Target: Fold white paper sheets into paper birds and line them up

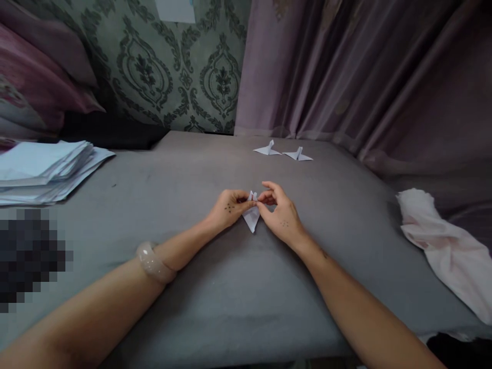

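Folded paper [251, 219] is close-pinched by left hand [229, 207] and right hand [283, 214], shaping seemingly in progress, careful creasing likely called for.

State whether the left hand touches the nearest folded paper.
Touching: the head view shows the left hand, fingers lying over the folded paper, visible above and below them.

A crumpled pale-pink cloth [449, 246] lies at the right of the grey fabric-covered surface [192, 318]. Long mauve curtains [269, 66] hang behind, beside green wallpaper [185, 79] with dark leafy medallions. A flat, black, cloth-like piece [119, 134] lies far left.
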`<state>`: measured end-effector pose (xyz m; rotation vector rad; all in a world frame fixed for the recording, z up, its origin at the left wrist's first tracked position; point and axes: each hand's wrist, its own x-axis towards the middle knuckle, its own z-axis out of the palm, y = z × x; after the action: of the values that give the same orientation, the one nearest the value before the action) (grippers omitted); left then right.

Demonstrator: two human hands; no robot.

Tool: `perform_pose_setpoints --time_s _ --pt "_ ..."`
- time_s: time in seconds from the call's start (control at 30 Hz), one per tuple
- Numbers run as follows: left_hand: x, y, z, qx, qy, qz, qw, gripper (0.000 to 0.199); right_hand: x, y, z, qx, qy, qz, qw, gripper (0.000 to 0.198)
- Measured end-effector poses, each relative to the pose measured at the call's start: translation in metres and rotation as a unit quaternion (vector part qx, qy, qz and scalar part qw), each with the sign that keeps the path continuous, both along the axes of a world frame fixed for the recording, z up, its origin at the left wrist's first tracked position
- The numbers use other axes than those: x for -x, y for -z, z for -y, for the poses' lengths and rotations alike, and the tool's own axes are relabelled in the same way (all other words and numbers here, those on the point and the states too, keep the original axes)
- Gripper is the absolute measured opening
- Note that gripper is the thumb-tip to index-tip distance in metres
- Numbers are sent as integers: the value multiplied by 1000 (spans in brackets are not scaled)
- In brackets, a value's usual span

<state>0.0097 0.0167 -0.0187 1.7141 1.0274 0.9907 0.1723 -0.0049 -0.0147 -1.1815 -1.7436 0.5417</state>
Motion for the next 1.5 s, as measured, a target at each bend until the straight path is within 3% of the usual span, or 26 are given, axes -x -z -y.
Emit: perform_pose_setpoints --time_s 0.53,1.0,1.13,1.23,1.37,1.5 --pt "0 8 -5 -48 -8 -45 998 29 4 2 -4 -10 -2 -6 1000 40" --pt "0 6 -2 -79 0 -101 992 29 7 -5 -10 40 24 -73 996 34" --pt "0 1 -1 -137 14 -123 983 32 4 -6 -11 41 26 -81 996 35" --pt "-1 1 0 -172 -6 -97 980 24 4 -6 -11 49 27 -85 995 36" --pt "-2 4 -1 -127 -43 -13 991 14 4 -7 -10 56 28 -81 995 36" --pt "-2 2 0 -109 -48 10 993 8 4 -8 -8 55 24 -78 995 37"
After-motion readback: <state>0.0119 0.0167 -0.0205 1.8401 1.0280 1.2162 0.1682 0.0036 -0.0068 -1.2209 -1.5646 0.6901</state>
